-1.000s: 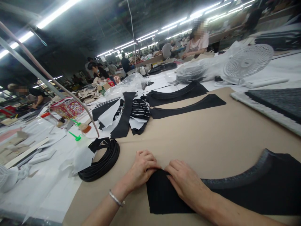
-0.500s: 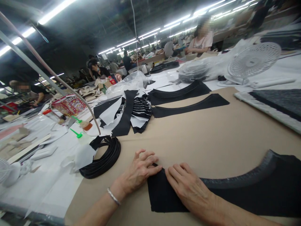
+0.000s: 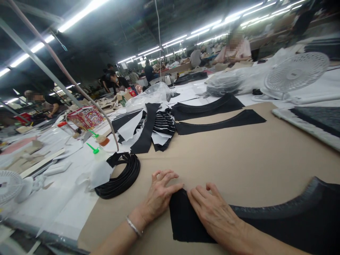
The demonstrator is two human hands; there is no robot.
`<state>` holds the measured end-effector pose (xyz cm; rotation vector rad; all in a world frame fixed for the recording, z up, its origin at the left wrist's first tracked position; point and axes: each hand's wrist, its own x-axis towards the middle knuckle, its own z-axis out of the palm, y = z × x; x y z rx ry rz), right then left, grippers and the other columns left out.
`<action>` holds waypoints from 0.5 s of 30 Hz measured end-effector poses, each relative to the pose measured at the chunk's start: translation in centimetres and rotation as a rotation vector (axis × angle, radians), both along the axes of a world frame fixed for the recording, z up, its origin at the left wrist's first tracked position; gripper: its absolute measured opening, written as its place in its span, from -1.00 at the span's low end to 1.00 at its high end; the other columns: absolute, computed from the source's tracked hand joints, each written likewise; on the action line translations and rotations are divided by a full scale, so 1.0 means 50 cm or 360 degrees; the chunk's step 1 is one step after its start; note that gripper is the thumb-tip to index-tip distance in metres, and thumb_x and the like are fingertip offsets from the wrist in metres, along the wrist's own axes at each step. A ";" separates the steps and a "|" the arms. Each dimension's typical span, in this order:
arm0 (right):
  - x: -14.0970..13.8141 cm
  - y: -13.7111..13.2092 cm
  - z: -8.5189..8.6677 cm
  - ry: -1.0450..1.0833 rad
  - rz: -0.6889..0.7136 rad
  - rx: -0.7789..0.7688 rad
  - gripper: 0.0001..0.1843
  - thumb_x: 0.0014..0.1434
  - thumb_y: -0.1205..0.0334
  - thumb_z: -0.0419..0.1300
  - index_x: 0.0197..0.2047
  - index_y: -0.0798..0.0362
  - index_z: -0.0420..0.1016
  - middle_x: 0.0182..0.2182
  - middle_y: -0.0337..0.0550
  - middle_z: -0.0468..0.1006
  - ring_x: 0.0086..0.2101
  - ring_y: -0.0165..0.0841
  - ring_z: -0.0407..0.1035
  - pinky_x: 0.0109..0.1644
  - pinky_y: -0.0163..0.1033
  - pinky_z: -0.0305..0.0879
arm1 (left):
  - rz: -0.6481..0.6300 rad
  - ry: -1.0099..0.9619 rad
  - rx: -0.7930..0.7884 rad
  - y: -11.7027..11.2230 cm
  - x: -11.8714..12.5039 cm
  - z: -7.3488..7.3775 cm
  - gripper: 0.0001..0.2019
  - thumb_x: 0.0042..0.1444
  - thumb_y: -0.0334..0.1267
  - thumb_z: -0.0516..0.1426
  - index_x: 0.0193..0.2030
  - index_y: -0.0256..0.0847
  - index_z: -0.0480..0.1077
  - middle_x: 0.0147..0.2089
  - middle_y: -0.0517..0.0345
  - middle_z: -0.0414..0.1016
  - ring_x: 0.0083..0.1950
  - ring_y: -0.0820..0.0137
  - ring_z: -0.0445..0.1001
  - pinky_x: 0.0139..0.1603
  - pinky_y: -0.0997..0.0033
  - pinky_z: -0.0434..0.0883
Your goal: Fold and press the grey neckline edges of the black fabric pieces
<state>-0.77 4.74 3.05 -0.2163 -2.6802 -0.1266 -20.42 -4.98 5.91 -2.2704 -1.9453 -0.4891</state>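
A curved piece of black fabric (image 3: 278,223) lies on the tan paper-covered table (image 3: 239,152) in front of me. My left hand (image 3: 159,194) rests with fingers spread at the fabric's left corner, its thumb on the edge. Just to its right, my right hand (image 3: 212,212) lies flat on the fabric, fingers stretched out and together. A metal bracelet (image 3: 133,226) circles my left wrist. Neither hand holds anything.
A coil of black strap (image 3: 119,177) lies left of my hands. Further back are black and striped cut pieces (image 3: 156,127), two long curved black pieces (image 3: 220,120), squeeze bottles with green caps (image 3: 97,150), plastic bags and a white fan (image 3: 294,76). Other people work at far tables.
My left hand has gone from curled fingers pinching the fabric corner to fingers spread out flat. My right hand has stayed pressed on the fabric. The view shifted slightly.
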 end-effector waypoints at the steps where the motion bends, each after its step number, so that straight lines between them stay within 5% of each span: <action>1: 0.000 -0.002 -0.001 -0.0020 -0.0001 0.0018 -0.64 0.03 0.59 0.04 -0.12 0.17 0.45 -0.30 -0.09 0.40 -0.27 -0.23 0.23 -0.01 0.02 0.10 | 0.0049 -0.0052 0.0016 -0.002 0.000 -0.001 -0.58 0.23 -0.51 -0.04 0.01 0.06 0.46 0.11 0.10 0.40 0.21 0.28 0.24 0.19 0.13 0.05; 15: 0.011 -0.011 -0.080 0.0092 -0.0019 0.0052 -0.47 0.11 0.56 -0.05 0.13 0.17 0.36 0.03 0.04 0.41 0.06 -0.15 0.24 0.21 0.08 0.15 | -0.0066 0.0237 -0.0080 -0.007 -0.016 -0.001 -0.49 0.25 -0.51 -0.03 0.14 0.24 0.36 0.16 0.13 0.35 0.26 0.26 0.17 0.25 0.02 -0.03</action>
